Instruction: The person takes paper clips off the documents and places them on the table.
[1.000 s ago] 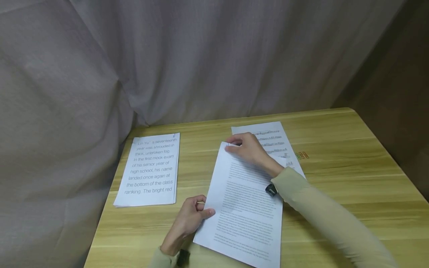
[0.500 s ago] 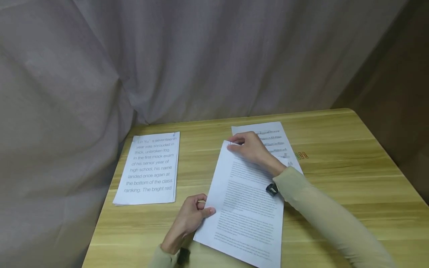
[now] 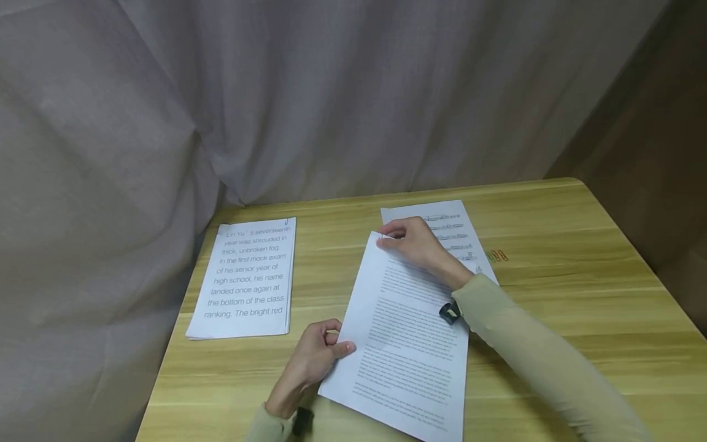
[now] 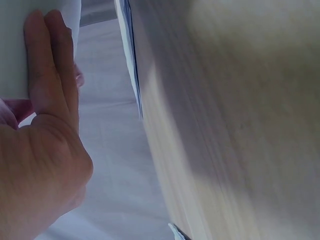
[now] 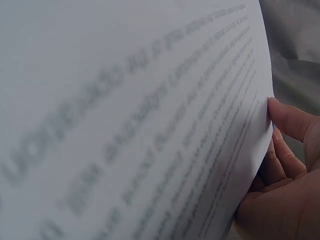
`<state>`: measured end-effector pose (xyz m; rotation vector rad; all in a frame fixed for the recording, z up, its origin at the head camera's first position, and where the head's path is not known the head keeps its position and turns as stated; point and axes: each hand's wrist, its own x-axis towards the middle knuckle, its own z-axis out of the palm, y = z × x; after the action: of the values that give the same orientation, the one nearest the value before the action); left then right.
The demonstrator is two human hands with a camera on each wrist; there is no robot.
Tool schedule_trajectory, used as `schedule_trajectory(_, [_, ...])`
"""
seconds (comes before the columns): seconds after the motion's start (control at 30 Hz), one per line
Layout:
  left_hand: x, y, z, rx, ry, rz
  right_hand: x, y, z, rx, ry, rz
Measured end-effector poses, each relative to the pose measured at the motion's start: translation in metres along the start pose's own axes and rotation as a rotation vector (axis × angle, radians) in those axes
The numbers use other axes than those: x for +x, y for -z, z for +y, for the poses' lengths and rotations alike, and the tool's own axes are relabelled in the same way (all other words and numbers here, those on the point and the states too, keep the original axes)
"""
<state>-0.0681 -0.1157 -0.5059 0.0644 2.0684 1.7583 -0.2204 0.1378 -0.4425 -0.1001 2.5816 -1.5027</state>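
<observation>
A printed sheet of paper (image 3: 409, 344), possibly several sheets together, is tilted up off the table in both hands. My left hand (image 3: 315, 353) grips its left edge, thumb on the printed face and fingers behind; the left wrist view shows two of those fingers (image 4: 47, 65) lying straight along the paper. At the top edge my right hand (image 3: 417, 245) pinches the paper, where a tiny dark paper clip (image 3: 380, 236) shows by the fingertips. In the right wrist view the thumb (image 5: 290, 117) presses the paper's edge; the other fingertips are partly hidden behind it.
A clipped stack of large-print pages (image 3: 248, 276) lies at the left on the wooden table (image 3: 580, 294). Sheet music (image 3: 444, 215) sits behind my right hand, partly covered. Beside it are green and red paper clips (image 3: 498, 256). A grey curtain (image 3: 353, 104) hangs behind.
The right hand and the paper's top edge have shifted slightly right and up. The left hand keeps its grip in nearly the same spot.
</observation>
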Motion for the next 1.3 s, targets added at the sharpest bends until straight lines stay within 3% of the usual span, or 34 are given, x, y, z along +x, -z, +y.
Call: schedule_trajectory(1.3, [-0.0008,-0.0016,0.0093,0.013,0.004,0.006,0.0001,0.0056,0.0069,0.043,-0.047,0.021])
